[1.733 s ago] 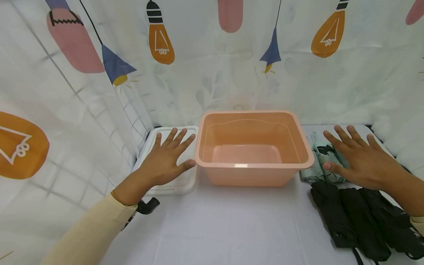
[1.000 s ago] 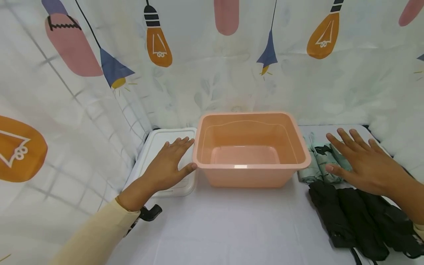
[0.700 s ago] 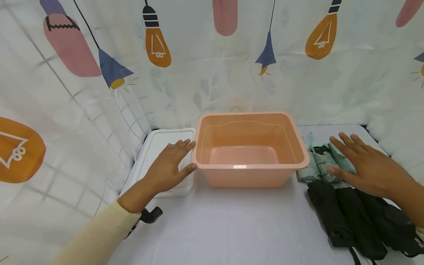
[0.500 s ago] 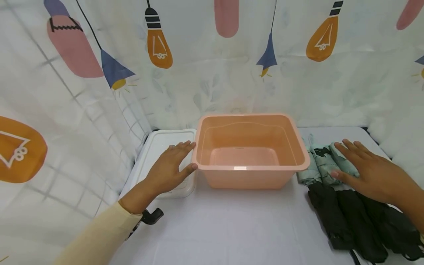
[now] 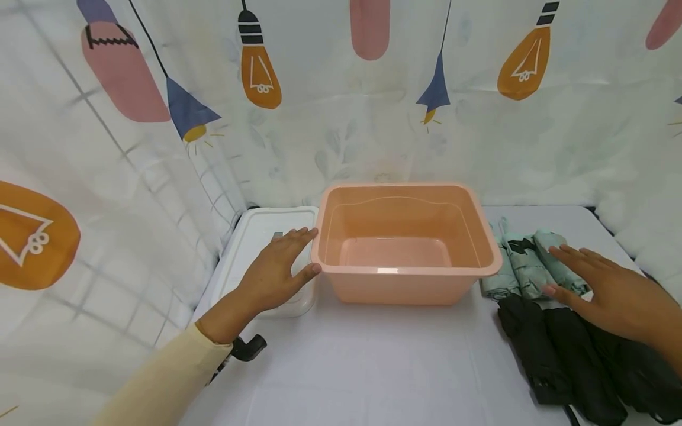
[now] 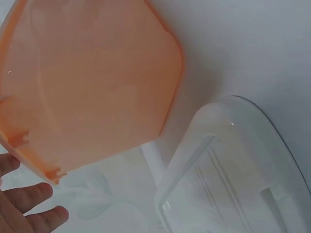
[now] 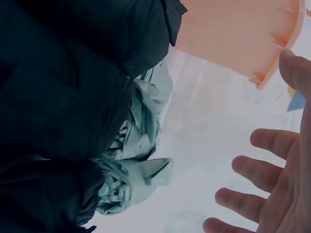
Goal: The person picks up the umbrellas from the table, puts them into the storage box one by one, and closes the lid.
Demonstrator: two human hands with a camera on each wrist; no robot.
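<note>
White cloth [image 5: 373,361] bears a tub [image 5: 394,288] just beside left fingers [image 5: 298,240].

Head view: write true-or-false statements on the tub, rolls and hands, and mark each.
1. The tub stands between the white box and the green rolls. True.
2. The black rolls lie nearer the person than the green rolls. True.
3. The right hand grips a black roll. False: its fingers are open and hold nothing.
4. A green roll lies in the tub. False: the tub is empty.
5. The left hand is by the tub's left side. True.
</note>
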